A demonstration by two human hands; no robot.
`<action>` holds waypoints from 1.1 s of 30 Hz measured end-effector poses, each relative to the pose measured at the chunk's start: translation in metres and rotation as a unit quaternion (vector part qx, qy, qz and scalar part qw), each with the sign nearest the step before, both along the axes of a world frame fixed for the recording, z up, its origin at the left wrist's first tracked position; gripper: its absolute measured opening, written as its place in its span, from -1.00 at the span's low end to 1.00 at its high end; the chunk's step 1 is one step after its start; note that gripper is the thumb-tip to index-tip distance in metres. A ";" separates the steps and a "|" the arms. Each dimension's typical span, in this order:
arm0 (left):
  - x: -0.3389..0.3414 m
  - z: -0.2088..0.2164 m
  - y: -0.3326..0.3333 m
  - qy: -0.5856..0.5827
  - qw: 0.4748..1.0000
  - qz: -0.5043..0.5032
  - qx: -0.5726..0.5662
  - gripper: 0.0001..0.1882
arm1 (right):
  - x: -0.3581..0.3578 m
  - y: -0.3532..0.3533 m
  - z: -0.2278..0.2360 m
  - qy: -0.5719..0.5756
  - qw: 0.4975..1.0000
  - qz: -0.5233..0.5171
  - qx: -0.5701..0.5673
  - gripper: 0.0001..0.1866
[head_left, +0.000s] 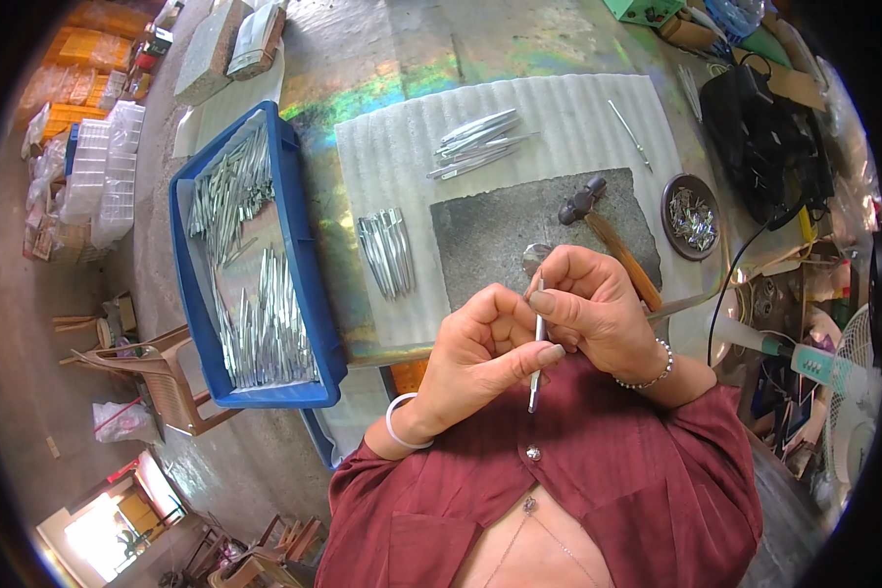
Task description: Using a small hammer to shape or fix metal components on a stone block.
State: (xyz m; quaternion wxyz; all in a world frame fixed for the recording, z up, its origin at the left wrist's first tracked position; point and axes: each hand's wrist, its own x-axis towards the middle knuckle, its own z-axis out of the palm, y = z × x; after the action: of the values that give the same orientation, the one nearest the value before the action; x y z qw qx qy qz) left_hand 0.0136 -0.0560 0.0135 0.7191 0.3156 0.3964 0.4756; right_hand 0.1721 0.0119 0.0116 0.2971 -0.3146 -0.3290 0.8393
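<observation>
While left grip [475, 355] and right grip [598, 316] pinch a rod [539, 331], foam [387, 162] overlies the table [348, 49].

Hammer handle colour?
Brown: the hammer handle looks like wood, seen best in the head view.

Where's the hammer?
In the head view, the hammer lies right of centre on the dark slab, just beyond the right hand, with the round dish of small metal pieces to its right.

Rod [534, 390] between fingers [570, 312]; slab [490, 225] just beyond them, hammer [617, 245] across it, to fingers' right; bowl [689, 184] farther right; tray [302, 245] off left, rods [274, 323] inside; foam sheet [372, 167] beneath slab, on table [363, 49].
</observation>
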 end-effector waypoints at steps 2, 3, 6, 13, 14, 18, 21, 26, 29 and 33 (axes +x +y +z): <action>-0.001 -0.001 0.000 -0.026 1.000 0.002 -0.011 -0.79 | -0.002 0.001 0.001 -0.001 1.000 0.007 0.006 -0.89; -0.002 -0.001 -0.001 -0.026 1.000 0.003 -0.009 -0.79 | -0.003 0.002 0.001 -0.001 1.000 0.012 0.010 -0.89; -0.004 0.000 -0.001 -0.032 0.999 -0.003 -0.019 -0.81 | -0.007 0.002 0.003 -0.004 1.000 0.019 0.015 -0.88; -0.012 -0.007 -0.001 -0.097 0.995 -0.006 -0.029 -0.85 | -0.017 0.006 0.006 -0.028 0.999 0.038 0.017 -0.87; -0.014 -0.008 -0.002 -0.103 0.994 -0.007 -0.031 -0.85 | -0.018 0.006 0.006 -0.030 0.999 0.041 0.018 -0.87; -0.019 -0.014 -0.002 -0.104 0.994 -0.010 -0.017 -0.84 | -0.023 0.008 0.004 -0.046 0.998 0.046 0.020 -0.87; -0.020 -0.017 -0.002 -0.107 0.994 -0.004 -0.013 -0.84 | -0.026 0.008 0.006 -0.053 0.997 0.049 0.020 -0.86; -0.023 -0.021 -0.002 -0.115 0.993 -0.007 -0.012 -0.84 | -0.029 0.009 0.006 -0.056 0.997 0.050 0.020 -0.85; -0.024 -0.022 -0.002 -0.112 0.993 -0.008 -0.020 -0.84 | -0.030 0.008 0.005 -0.054 0.997 0.047 0.020 -0.85; -0.026 -0.026 -0.007 -0.138 0.989 0.031 -0.039 -0.80 | -0.031 0.010 0.003 -0.043 0.999 0.019 0.027 -0.87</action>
State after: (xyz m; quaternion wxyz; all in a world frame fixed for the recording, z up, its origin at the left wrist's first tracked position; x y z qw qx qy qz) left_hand -0.0126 -0.0630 -0.0128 0.7636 0.2066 0.3211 0.5206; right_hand 0.1407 0.0216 0.0149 0.2754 -0.3361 -0.3694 0.8214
